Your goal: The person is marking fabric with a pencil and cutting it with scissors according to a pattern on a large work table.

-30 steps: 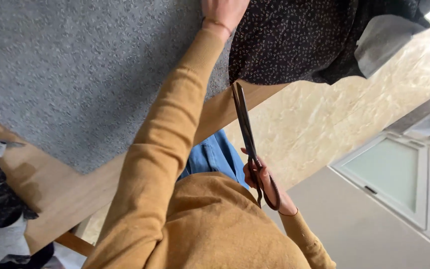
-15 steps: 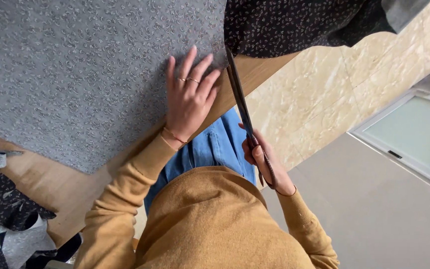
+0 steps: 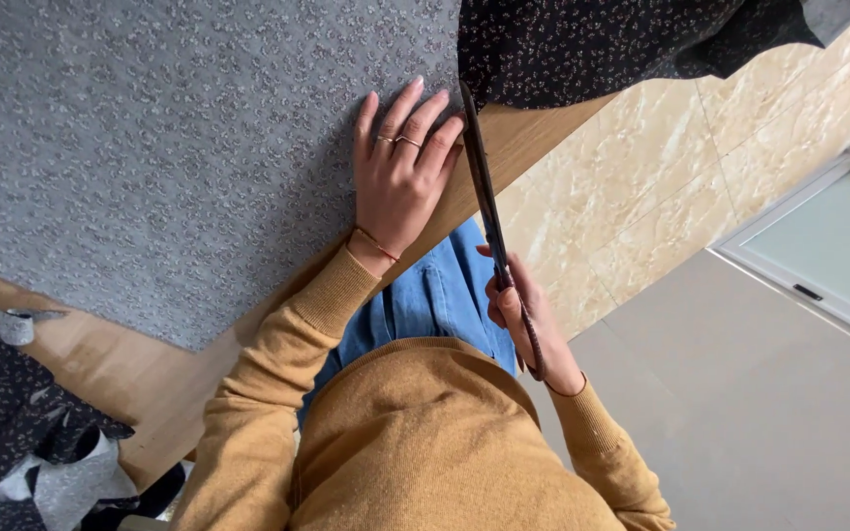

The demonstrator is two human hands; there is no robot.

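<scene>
Seen from above, a person's left hand [image 3: 400,177] lies flat, fingers spread, on grey patterned fabric [image 3: 169,147] spread over a wooden table [image 3: 533,138], holding nothing and pressing the cloth just beside its cut edge. The right hand [image 3: 523,315] is closed around the handles of long dark scissors [image 3: 489,211], whose blades run up along the fabric's edge, tips at the boundary with a dark speckled fabric [image 3: 602,44] draped over the table's far corner. The blades sit near the table edge, beyond which open floor of marbled tile [image 3: 661,167] lies. More dark and grey cloth scraps [image 3: 22,442] crowd the table's lower left.
</scene>
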